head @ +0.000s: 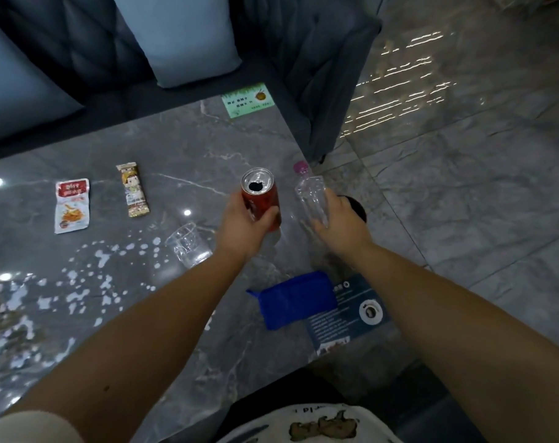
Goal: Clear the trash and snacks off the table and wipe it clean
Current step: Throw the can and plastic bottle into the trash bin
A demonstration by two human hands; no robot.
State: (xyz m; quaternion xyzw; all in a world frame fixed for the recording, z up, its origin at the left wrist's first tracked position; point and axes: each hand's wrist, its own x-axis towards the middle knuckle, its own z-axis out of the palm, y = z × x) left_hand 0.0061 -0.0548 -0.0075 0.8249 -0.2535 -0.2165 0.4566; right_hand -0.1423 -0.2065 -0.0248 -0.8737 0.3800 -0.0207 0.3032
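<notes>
My left hand (244, 223) grips an opened red can (260, 196), frame center; right hand (340, 219) grips a clear, empty-looking plastic bottle (310, 195), pink cap, near the table's (182, 145) right edge. Clear cup (188, 246) lies tipped beside white spill (89, 282). Two snack packets (72, 206) left; blue cloth (292, 298) lower center.
</notes>
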